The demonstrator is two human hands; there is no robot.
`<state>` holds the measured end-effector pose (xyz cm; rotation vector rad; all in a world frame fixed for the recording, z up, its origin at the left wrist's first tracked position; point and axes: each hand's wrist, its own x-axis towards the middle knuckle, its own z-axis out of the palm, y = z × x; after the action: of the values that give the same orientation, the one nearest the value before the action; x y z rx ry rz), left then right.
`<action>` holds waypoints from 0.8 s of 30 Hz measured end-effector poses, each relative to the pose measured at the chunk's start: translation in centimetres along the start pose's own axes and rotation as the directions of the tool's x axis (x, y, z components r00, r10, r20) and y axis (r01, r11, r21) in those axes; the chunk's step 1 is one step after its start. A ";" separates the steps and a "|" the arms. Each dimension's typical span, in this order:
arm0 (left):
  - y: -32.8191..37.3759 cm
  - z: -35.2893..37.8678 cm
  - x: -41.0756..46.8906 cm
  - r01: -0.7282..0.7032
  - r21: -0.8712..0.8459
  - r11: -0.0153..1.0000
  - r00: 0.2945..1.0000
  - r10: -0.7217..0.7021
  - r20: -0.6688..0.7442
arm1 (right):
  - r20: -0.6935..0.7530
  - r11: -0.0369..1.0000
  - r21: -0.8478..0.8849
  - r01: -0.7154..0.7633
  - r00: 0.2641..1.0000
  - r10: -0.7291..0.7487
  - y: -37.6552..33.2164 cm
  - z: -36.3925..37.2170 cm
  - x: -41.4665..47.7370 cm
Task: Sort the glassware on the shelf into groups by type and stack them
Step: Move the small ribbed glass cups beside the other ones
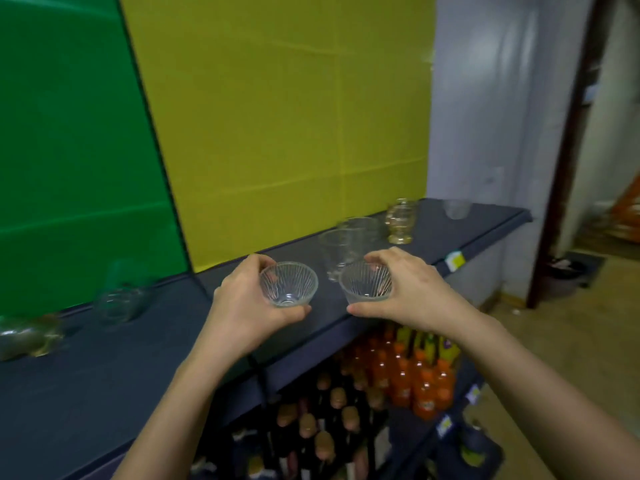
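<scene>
Two ribbed glass bowls of the same pattern, one per hand, both held just above the front part of the dark shelf [104, 368]. The left bowl [288, 285] tips its mouth toward us; we see down to its base. The right bowl [366, 283] sits level with it, just beside it to the right, a narrow gap between the rims, mouth also tipped our way.

Our left hand [242, 306] grips the left bowl with fingers curled over the far rim and thumb under the near side. Our right hand [415, 292] clamps the right bowl the same way, fingers [375, 260] over the far edge, thumb along the bottom. Both grips closed on glass.

The relation that matters: the bowls lie side by side at one height, axes roughly parallel. We judge that nesting them calls for one bowl to rise and come over the other's mouth; neither hand is better placed.

Further out on the shelf: clear tumblers [341, 247] just behind the right hand, an amber stack [400, 221] beyond them, one clear cup [456, 208] near the far end. To the left, blurred glassware [121, 299], type unclear. Bottles [412, 379] fill the shelf below.
</scene>
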<state>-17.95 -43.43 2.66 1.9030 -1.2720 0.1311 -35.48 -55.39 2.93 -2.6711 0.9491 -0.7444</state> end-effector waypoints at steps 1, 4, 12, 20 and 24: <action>1.2 1.6 0.4 -0.012 -0.012 1.000 1.000 0.012 0.013 | -0.003 1.000 -0.017 -0.016 1.000 0.016 1.8 -0.9 -0.4; 5.0 6.4 1.5 -0.035 -0.047 0.998 0.998 0.037 0.046 | -0.013 0.997 -0.040 -0.067 0.998 0.067 7.1 -3.5 -1.2; 13.6 17.7 3.7 -0.066 -0.121 0.990 0.991 0.079 0.110 | -0.036 0.985 -0.087 -0.146 0.989 0.144 20.4 -9.0 -3.0; 20.4 25.8 7.4 -0.073 -0.095 0.993 0.988 0.085 0.129 | -0.018 0.982 -0.023 -0.189 0.982 0.189 30.3 -12.6 -1.7; 22.1 29.3 10.0 -0.077 -0.066 0.995 0.989 0.085 0.123 | -0.031 0.981 0.007 -0.195 0.980 0.195 34.4 -13.0 0.2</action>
<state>-40.81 -73.75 1.05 1.8315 -1.4228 0.0139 -60.39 -82.36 1.89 -2.5220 1.1956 -0.7450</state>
